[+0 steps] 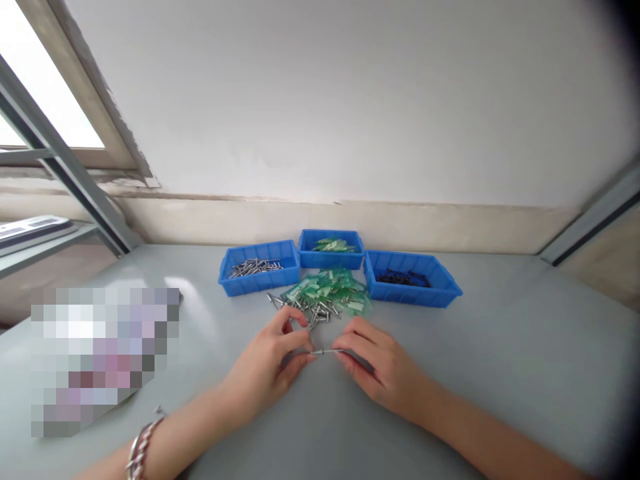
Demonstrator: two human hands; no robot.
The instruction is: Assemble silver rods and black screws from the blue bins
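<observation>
Between my hands is a slim silver metal pin [329, 351], held level, with a small dark collar near its left part. My left hand [273, 353] pinches its left end between thumb and fingers. At the other end, the fingertips and thumb of my right hand [377, 360] are closed on it. Just beyond the hands lies a loose pile of silver metal pins [320, 311]. Small green clear plastic bags [333, 288] are heaped behind and partly over that pile.
Three blue bins stand at the back: the left bin [260, 279] holds metal pins, the middle bin [331, 259] green bags, the right bin [410, 293] small dark parts. A blurred-out flat item [105, 360] lies at left. Grey frame posts [75, 173] rise at both sides.
</observation>
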